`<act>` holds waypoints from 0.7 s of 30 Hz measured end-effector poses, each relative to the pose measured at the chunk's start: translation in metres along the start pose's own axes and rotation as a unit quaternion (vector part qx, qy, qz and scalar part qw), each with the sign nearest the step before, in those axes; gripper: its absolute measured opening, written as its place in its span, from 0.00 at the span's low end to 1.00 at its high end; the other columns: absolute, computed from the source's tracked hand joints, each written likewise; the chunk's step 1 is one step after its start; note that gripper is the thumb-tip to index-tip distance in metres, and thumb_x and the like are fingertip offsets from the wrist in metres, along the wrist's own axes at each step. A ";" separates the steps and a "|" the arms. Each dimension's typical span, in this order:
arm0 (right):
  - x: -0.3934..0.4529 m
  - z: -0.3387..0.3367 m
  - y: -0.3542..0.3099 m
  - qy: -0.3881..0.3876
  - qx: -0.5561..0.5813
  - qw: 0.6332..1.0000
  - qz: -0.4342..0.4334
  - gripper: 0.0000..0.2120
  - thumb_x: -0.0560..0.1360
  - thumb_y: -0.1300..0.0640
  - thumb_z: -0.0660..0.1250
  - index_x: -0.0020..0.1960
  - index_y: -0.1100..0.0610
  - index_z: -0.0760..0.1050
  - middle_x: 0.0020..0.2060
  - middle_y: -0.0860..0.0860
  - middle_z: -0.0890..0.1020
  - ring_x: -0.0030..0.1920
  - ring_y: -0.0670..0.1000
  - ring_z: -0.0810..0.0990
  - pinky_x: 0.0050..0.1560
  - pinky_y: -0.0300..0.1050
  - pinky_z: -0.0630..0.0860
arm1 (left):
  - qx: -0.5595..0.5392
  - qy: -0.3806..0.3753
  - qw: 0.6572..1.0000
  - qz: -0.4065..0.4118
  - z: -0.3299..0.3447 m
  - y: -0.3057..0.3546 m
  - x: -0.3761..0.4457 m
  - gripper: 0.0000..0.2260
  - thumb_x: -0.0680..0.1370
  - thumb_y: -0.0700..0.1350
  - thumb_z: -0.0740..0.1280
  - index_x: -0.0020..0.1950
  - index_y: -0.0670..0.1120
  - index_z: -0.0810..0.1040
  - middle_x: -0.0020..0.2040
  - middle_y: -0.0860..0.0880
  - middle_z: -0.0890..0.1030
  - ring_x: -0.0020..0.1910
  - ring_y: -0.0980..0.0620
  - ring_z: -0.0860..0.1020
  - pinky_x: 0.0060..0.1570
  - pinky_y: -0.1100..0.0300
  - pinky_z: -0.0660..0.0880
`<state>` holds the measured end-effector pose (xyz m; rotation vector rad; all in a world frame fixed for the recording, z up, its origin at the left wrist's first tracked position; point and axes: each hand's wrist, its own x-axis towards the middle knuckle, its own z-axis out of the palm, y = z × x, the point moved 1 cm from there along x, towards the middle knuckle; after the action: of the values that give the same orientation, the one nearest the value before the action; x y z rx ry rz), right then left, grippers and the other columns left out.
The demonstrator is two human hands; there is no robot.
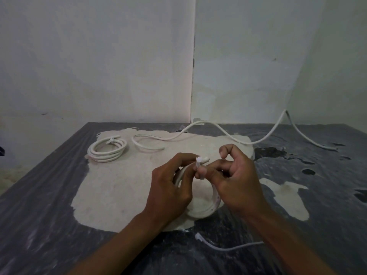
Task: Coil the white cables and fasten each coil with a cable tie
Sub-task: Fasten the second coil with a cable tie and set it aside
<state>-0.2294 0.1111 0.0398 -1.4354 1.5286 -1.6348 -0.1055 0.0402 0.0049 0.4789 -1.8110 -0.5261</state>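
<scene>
Nearest the camera, a spare cable tie [224,247] lay loose on the dark plastic sheet [49,205] covering the counter, its head end toward the left forearm and its tail running right, under the right forearm.

Just beyond it, both hands met over the coil in progress [208,209], a white cable wound into a ring that stood tilted on the pale worn patch [119,187] of the counter. The left hand [168,187] had its grip clamped on the top of the coil, fingers and thumb curled round the strands. The right hand [236,181] pinched the white cable tie [199,165] that wrapped those strands beside the cable's cut end — thumb raised, the other fingers curled in. The tie ran roughly upright, across the strands, and lay between the two grips, touching both; the right hand looked the better placed to draw it tight, while the left steadied the coil.

Farther back on the left, a finished coil [107,150] lay flat, already tied. To its right an uncoiled white cable [208,126] snaked across the counter toward the wall [258,56] — seemingly the next one to wind.
</scene>
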 end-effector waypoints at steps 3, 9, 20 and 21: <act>-0.001 -0.001 -0.002 -0.002 0.018 1.000 -0.003 0.15 0.72 0.63 0.72 0.46 0.56 0.65 0.34 0.51 0.86 0.40 0.49 0.86 0.46 0.42 0.81 | 0.002 -0.002 1.000 -0.003 0.001 -0.001 -0.001 0.07 0.77 0.43 0.65 0.54 0.45 0.78 0.45 0.56 0.82 0.44 0.62 0.80 0.45 0.73 0.73; -0.001 0.001 -0.004 0.000 0.027 1.000 0.007 0.14 0.72 0.64 0.71 0.47 0.55 0.66 0.34 0.53 0.86 0.41 0.49 0.86 0.50 0.47 0.80 | 0.008 0.001 1.000 -0.003 0.000 -0.001 -0.001 0.08 0.77 0.43 0.65 0.54 0.45 0.78 0.45 0.57 0.82 0.45 0.62 0.80 0.45 0.74 0.72; -0.002 -0.001 -0.005 0.015 0.073 0.997 0.026 0.15 0.72 0.66 0.71 0.46 0.55 0.67 0.35 0.56 0.86 0.42 0.55 0.86 0.54 0.61 0.79 | 0.001 0.007 1.000 0.015 0.001 0.000 -0.003 0.09 0.76 0.40 0.65 0.55 0.42 0.79 0.50 0.53 0.82 0.50 0.59 0.80 0.48 0.70 0.73; -0.002 -0.001 -0.005 0.014 0.074 0.997 0.030 0.14 0.71 0.66 0.71 0.46 0.55 0.67 0.35 0.56 0.86 0.42 0.55 0.86 0.55 0.61 0.79 | 0.002 0.007 1.000 0.014 0.002 0.001 -0.003 0.08 0.76 0.40 0.65 0.54 0.42 0.80 0.49 0.53 0.83 0.49 0.60 0.80 0.48 0.70 0.73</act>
<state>-0.2279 0.1142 0.0442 -1.2821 1.4204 -1.7012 -0.1063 0.0424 0.0028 0.4580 -1.8039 -0.4990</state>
